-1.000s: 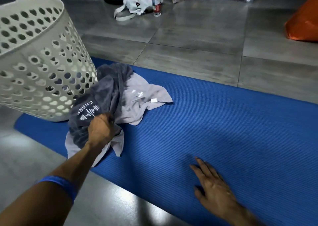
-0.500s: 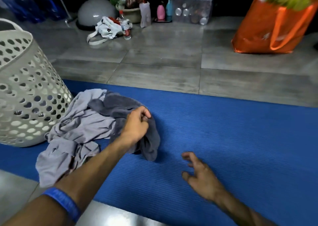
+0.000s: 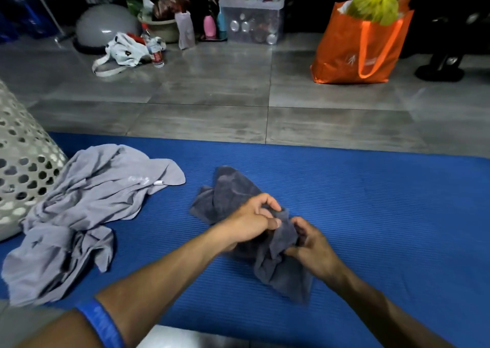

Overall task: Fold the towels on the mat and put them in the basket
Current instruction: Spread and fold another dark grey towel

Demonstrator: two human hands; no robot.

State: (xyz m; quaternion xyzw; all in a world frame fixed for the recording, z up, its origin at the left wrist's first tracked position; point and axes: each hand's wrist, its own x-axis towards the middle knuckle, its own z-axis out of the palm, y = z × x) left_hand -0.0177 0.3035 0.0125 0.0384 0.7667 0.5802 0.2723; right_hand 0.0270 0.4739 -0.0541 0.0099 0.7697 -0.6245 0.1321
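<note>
At lower centre, the left hand point(image 3: 252, 221) and right hand point(image 3: 311, 247) are both pinching the dark grey towel point(image 3: 230, 194). It is lying crumpled on the blue mat point(image 3: 384, 215).

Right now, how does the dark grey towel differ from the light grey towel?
The dark grey towel is held by both the left hand and right hand; the light grey towel lies untouched. The dark grey towel looks smaller, the light grey towel bigger and spread beside the basket. Both are crumpled, unfolded, on the mat.
</note>
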